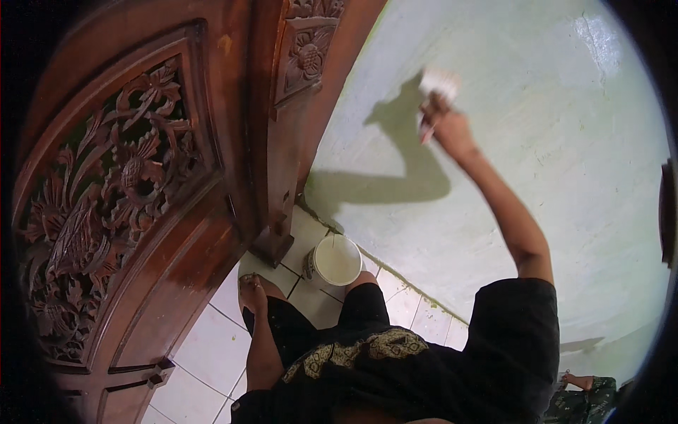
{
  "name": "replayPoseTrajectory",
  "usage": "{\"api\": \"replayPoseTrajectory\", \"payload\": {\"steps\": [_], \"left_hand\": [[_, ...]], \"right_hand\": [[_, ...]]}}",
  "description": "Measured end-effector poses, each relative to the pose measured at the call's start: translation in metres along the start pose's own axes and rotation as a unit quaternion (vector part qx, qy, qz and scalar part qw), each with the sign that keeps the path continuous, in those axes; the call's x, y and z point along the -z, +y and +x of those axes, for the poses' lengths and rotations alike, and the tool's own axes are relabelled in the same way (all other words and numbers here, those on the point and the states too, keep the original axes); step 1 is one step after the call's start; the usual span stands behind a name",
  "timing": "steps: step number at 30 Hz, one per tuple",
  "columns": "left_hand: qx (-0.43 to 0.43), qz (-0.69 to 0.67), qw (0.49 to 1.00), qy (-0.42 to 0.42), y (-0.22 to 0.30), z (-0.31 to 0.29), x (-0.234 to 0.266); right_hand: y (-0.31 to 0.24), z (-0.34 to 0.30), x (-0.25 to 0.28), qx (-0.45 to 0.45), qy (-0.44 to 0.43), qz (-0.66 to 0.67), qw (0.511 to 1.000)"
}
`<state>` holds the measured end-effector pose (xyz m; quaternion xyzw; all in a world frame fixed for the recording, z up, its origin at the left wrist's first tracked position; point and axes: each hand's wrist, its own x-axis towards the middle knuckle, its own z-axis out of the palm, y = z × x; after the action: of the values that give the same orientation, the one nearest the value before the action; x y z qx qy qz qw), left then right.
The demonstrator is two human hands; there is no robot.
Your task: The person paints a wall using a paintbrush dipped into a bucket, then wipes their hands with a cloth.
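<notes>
With my right arm raised to the pale green wall [508,169], my right hand [450,131] is closed round the handle of a paintbrush [439,83]. The brush has a wide, whitish head that is at the wall and slightly blurred. My left hand [252,291] rests on my left knee, its fingers lying over it and nothing visible in them. Between my legs a white bucket [337,260] stands on the floor. Pale liquid, which looks like paint, is inside it.
A dark brown wooden door frame [258,120] with a carved floral panel [134,169] rises on the left. White floor tiles [212,346] meet the wall beside the bucket. At the lower right, part of another person [583,382] shows. A dark object [666,212] is at the right rim.
</notes>
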<state>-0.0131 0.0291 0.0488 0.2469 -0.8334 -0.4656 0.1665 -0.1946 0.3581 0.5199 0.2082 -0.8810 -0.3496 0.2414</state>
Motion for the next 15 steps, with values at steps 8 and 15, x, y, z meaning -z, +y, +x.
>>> {"api": "replayPoseTrajectory", "payload": {"steps": [8, 15], "left_hand": [[0.012, -0.004, 1.0, -0.01, -0.037, -0.004, -0.008], [0.043, 0.021, 0.998, -0.042, -0.013, 0.005, -0.001]], "right_hand": [[0.022, 0.022, 0.01, -0.021, 0.02, 0.339, 0.94], [0.05, 0.043, 0.087, -0.13, 0.25, 0.072, 0.957]]}}
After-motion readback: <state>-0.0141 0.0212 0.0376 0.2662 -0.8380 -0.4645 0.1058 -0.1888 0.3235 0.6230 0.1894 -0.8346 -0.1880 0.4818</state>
